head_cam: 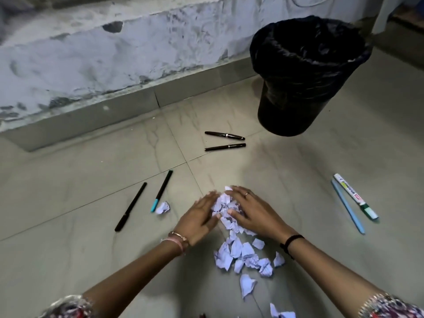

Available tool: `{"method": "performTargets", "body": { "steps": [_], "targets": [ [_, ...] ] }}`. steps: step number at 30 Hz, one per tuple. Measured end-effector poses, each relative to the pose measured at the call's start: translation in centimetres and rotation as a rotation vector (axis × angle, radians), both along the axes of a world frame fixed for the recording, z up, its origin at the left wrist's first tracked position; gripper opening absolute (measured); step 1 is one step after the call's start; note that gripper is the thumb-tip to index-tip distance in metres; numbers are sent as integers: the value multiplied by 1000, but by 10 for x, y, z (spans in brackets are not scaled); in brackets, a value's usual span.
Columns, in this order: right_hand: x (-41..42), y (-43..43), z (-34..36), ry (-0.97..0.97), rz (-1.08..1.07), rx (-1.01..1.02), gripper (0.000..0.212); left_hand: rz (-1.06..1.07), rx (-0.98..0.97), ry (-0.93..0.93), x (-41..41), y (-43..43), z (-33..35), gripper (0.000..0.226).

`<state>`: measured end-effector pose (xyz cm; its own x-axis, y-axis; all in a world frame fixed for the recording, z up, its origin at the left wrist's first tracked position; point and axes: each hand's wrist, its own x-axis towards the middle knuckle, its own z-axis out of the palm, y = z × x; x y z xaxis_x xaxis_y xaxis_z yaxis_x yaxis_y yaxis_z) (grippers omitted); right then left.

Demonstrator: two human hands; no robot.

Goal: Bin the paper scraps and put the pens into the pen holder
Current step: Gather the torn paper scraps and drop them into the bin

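While both hands press in on the heap of paper scraps (226, 208) on the tiled floor (68, 226), I see the left hand (198, 218) cupped against its left side, fingers loosely curved and half open, palm turned inward. My right hand (253, 213) lies over the right side of the heap, fingers spread and bent, a ring on one of them, the thumb touching crumpled paper. Neither hand has closed fully; together they hem the scraps in between the palms.

More loose scraps (246, 255) trail from the heap toward the near edge of the floor, and one single crumpled scrap (163, 207) lies apart to the left, just beside the tip of a black pen with a teal cap (161, 191). Another black pen (130, 206) lies further left, roughly parallel to it. Toward the wall (91, 53), two dark pens with metal bands (224, 141) lie close together, apart from each other, near the foot of the black bin (305, 74). That bin, lined with a black bag, stands at the far right, well apart from the heap. On the right side of the floor a whiteboard marker (355, 195) and a light blue pen (347, 206) lie side by side, touching near their far ends.
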<state>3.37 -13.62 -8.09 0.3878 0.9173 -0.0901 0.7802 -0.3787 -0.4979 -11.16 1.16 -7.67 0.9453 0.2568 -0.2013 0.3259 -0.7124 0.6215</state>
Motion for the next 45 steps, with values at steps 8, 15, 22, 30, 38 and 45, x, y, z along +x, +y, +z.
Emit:
{"method": "performTargets", "body": {
  "steps": [8,15,22,30,38,45],
  "targets": [
    [-4,7,7,6,-57,108,47,368,229,-24,-85,13,-19,74],
    [-17,-7,4,33,-84,98,46,298,159,-45,-64,-13,-32,73],
    [-12,-35,9,70,-160,97,46,21,-65,-103,-10,-56,-13,69],
    [1,-91,32,26,37,0,56,-243,296,-120,-28,-34,18,75],
    [-41,-135,35,90,494,-264,47,-871,145,-181,-58,-74,7,42],
    [-61,-162,24,89,578,-360,36,-1028,95,-123,-63,-108,-12,24]
  ]
}}
